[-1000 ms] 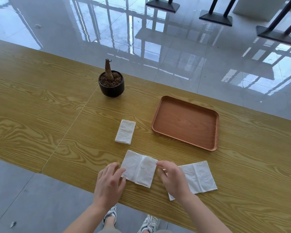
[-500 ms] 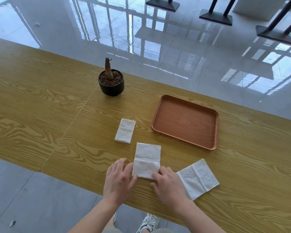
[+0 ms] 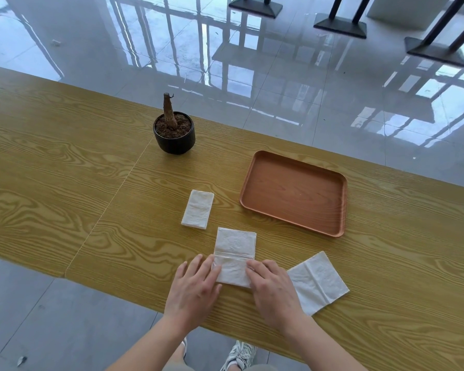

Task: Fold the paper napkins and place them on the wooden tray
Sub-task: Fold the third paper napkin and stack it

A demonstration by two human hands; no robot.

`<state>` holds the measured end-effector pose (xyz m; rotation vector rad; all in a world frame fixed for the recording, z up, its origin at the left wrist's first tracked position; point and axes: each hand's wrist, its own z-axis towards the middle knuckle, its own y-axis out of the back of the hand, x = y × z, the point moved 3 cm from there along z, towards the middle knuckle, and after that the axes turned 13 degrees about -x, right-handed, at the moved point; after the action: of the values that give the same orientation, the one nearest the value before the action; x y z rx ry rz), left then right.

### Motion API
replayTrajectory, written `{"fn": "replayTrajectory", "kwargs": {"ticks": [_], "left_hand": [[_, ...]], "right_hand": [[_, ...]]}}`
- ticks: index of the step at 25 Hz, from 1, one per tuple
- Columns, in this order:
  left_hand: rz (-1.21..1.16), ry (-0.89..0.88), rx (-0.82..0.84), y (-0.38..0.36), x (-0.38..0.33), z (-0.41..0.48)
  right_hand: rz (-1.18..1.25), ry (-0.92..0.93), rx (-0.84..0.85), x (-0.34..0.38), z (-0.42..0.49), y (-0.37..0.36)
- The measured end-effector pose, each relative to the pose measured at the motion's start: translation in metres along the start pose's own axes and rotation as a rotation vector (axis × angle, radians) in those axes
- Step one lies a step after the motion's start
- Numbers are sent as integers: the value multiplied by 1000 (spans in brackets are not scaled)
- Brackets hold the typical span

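Note:
A white paper napkin (image 3: pixel 235 253) lies near the table's front edge with a crease across its middle. My left hand (image 3: pixel 193 289) touches its near left corner with straight fingers. My right hand (image 3: pixel 272 289) rests on its near right corner, fingers slightly bent. A small folded napkin (image 3: pixel 198 209) lies just beyond, to the left. An unfolded napkin (image 3: pixel 318 282) sits to the right, partly under my right hand. The wooden tray (image 3: pixel 292 192) stands bare at the right rear.
A black pot with a bare stump (image 3: pixel 174 132) stands at the back, left of the tray. The wooden table (image 3: pixel 65 170) has a seam running left of the napkins. Its front edge is under my wrists. Glossy floor and stool bases lie beyond.
The napkin between my hands has been turned from lying sideways to pointing away from me. Both hands moved to its near corners. The right-hand napkin shifted slightly.

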<state>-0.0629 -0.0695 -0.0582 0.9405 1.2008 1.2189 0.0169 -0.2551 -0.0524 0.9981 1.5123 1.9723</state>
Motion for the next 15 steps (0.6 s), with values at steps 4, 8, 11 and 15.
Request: {"fn": "replayTrajectory", "kwargs": {"ticks": [4, 8, 11, 15], "left_hand": [[-111, 131, -22, 4, 4, 25], [-170, 299, 46, 4, 10, 73], [-169, 375, 84, 1, 10, 101], [-129, 365, 133, -6, 11, 107]], "right_hand": [[181, -215, -93, -12, 28, 7], [189, -400, -57, -31, 71, 6], [113, -420, 18, -35, 90, -1], [99, -426, 42, -33, 97, -7]]}}
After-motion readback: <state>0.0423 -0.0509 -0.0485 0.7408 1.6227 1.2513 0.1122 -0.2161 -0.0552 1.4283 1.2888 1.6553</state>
